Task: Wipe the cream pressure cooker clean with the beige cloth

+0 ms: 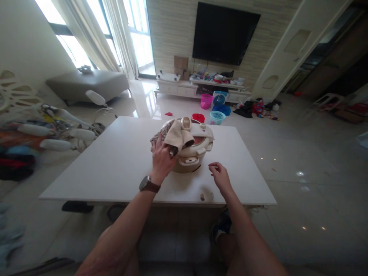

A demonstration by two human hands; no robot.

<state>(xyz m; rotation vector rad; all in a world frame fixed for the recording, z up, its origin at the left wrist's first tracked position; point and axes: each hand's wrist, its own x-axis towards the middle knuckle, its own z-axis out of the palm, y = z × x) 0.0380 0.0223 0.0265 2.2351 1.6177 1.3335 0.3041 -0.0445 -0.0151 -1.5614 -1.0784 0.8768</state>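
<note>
A cream electric pressure cooker [208, 132] stands on the white table [109, 153], close to its far edge. Over the left part of its lid lies a beige and patterned cloth [176, 134]. My left hand [163, 155], with a watch on the wrist, grips the near edge of this cloth against the lid. To the right of the cooker, my right hand [220, 174] hovers above the table, apart from the cooker. Its fingers are curled together, and what they hold, if anything, is too small to make out. A small dark object [202, 197] lies near the table's front edge.
Beyond the table are a red basin [198, 117], a light blue basket [217, 118] and a pink basket [206, 101] on the floor. A TV cabinet [169, 88] with clutter stands at the wall. A white lamp-like fixture [79, 134] is at the left.
</note>
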